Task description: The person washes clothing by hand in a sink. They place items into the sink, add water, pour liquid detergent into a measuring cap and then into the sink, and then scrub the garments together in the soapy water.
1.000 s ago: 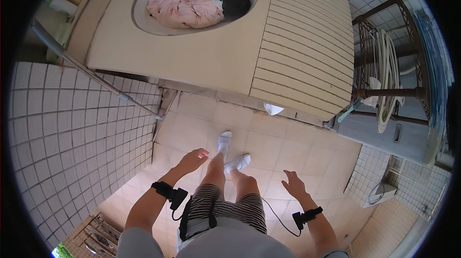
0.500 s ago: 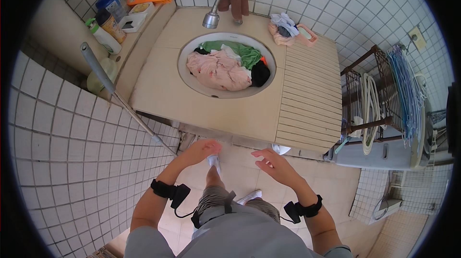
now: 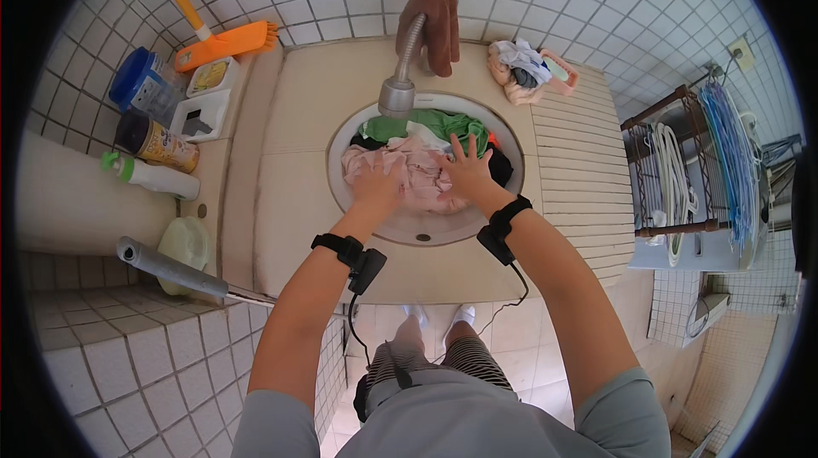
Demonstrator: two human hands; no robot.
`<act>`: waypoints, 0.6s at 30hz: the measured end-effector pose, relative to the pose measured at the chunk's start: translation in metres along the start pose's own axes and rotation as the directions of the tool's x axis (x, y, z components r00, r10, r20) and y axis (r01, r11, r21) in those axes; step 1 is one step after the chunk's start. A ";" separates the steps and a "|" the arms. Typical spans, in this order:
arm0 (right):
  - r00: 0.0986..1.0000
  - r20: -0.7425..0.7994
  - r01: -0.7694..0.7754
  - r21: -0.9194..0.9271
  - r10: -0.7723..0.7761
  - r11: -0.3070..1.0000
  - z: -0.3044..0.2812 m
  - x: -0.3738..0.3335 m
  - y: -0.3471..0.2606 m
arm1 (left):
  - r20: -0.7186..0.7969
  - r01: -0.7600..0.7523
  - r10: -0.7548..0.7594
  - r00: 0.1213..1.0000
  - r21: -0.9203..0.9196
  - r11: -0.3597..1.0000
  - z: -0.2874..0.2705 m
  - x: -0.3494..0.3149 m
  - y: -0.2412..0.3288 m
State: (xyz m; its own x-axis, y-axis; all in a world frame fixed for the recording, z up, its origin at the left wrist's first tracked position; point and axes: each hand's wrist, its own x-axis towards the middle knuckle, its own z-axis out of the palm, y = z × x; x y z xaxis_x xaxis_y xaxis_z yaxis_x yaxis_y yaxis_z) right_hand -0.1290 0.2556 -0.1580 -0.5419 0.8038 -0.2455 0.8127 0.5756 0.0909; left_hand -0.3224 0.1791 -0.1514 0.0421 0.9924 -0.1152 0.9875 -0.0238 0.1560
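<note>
Both my arms reach into an oval sink [image 3: 339, 184] filled with clothes. My left hand [image 3: 377, 185] lies on a pink garment [image 3: 417, 170], its fingers partly lost among the folds. My right hand [image 3: 468, 172] rests on the right side of the same garment with its fingers spread. Behind the pink cloth is a green garment [image 3: 434, 122], with a white piece between them. A black garment [image 3: 502, 170] sits at the sink's right side, beside a bit of orange. Above the sink's back edge hangs the metal faucet head [image 3: 396, 97].
A brown cloth [image 3: 434, 23] drapes over the faucet. Right of it are small bundled clothes [image 3: 518, 70] and a pink soap dish [image 3: 560, 73]. Bottles [image 3: 158, 177], white trays [image 3: 204, 115] and an orange broom [image 3: 226, 45] line the left ledge. A grey pole [image 3: 175, 270] leans at left; a hanger rack [image 3: 677, 177] stands right.
I have come closer to the counter. Both hands have moved forward from above the floor onto the pink garment in the sink.
</note>
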 end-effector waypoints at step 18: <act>0.993 0.004 0.118 -0.032 -0.118 0.992 0.018 0.051 -0.014 | 0.185 0.071 -0.089 0.979 0.100 0.992 0.037 0.073 -0.009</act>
State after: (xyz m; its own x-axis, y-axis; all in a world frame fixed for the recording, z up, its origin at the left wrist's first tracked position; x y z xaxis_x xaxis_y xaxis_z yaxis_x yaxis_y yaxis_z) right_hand -0.1637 0.2860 -0.1887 -0.6332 0.7296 -0.2582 0.7356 0.6711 0.0923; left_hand -0.3221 0.2476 -0.1977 -0.0184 0.9511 -0.3083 0.9982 0.0349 0.0482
